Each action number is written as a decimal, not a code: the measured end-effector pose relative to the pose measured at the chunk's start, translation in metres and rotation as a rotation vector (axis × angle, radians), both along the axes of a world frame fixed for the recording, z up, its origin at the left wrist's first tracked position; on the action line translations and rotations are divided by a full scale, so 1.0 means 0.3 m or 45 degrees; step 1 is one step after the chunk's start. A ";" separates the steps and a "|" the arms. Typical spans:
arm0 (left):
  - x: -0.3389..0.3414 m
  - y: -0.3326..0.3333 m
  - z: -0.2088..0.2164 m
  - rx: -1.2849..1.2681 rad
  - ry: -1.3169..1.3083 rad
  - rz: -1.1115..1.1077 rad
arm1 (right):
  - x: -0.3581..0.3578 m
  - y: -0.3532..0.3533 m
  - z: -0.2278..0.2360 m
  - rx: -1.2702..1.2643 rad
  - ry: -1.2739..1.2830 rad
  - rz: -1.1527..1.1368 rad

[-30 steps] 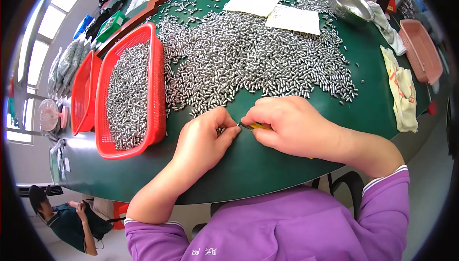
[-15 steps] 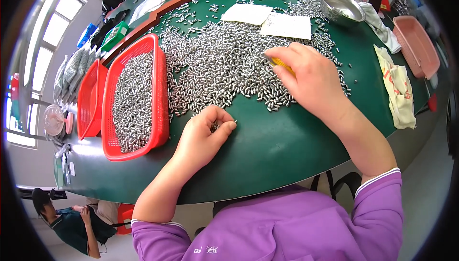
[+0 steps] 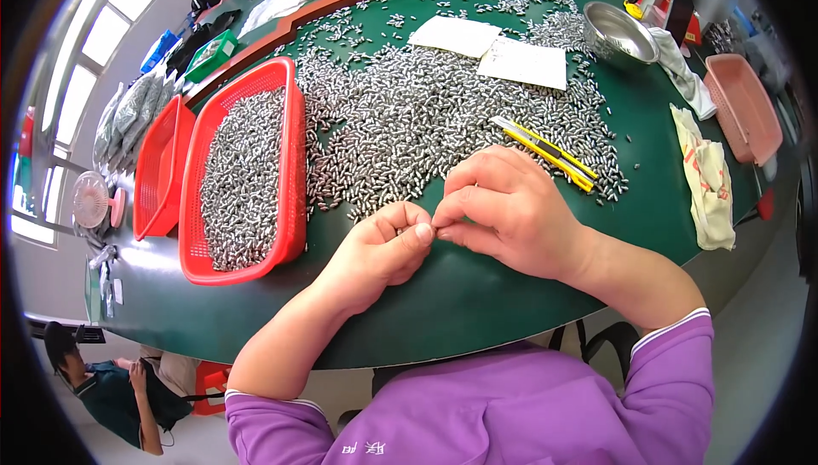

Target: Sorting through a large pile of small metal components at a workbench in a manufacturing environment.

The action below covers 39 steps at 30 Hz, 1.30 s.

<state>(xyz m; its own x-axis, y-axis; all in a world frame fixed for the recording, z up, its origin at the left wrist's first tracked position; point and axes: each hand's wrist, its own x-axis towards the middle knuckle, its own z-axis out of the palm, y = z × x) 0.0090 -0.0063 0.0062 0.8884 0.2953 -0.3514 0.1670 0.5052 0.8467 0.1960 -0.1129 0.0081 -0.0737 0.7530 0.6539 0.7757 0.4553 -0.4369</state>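
Note:
My left hand (image 3: 375, 252) is closed in a pinch over the near part of the green table. The fingertips of my right hand (image 3: 515, 209) pinch together right against its thumb and forefinger. Whatever sits between the fingertips is too small and hidden to make out. Just beyond my right hand, a yellow utility knife (image 3: 550, 154) lies on a wide pile of small silver metal pieces (image 3: 383, 124). To the left of my left hand stands a red plastic basket (image 3: 294, 184) holding many of the same pieces.
A second red basket (image 3: 158, 167) stands farther left. White papers (image 3: 522, 63) lie on the pile. At the right are a metal bowl (image 3: 620, 32), a cream cloth (image 3: 705, 180) and a pink basket (image 3: 743, 107). Two other people sit at the far left and lower left.
My right hand has let go of the utility knife, which now lies on the pile, and has come down and left to meet my left hand. My left hand has shifted slightly right.

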 end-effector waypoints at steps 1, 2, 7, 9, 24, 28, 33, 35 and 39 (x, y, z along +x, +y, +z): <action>0.002 -0.002 0.007 -0.046 0.001 0.001 | 0.004 0.001 -0.003 -0.001 -0.002 0.001; 0.005 -0.003 0.010 -0.093 0.002 0.000 | 0.009 0.002 -0.005 -0.064 0.072 0.026; 0.005 0.006 0.002 -0.157 -0.063 -0.036 | 0.015 0.010 -0.020 -0.133 0.200 0.043; 0.005 0.001 0.001 -0.148 -0.057 -0.050 | 0.013 0.012 -0.020 -0.108 0.169 0.078; 0.016 -0.002 0.008 -0.012 0.003 0.045 | 0.062 -0.007 -0.012 -0.329 -0.170 -0.340; 0.014 -0.006 0.013 0.006 0.008 0.033 | 0.038 -0.006 -0.025 -0.276 -0.266 -0.324; 0.008 0.005 0.010 -0.074 0.020 -0.046 | 0.022 0.008 -0.009 -0.239 -0.142 -0.182; 0.007 0.004 0.004 -0.089 0.011 -0.043 | 0.016 0.008 -0.008 -0.108 -0.033 0.008; 0.007 0.002 0.005 -0.102 0.010 -0.034 | 0.004 0.011 -0.006 -0.017 -0.040 0.086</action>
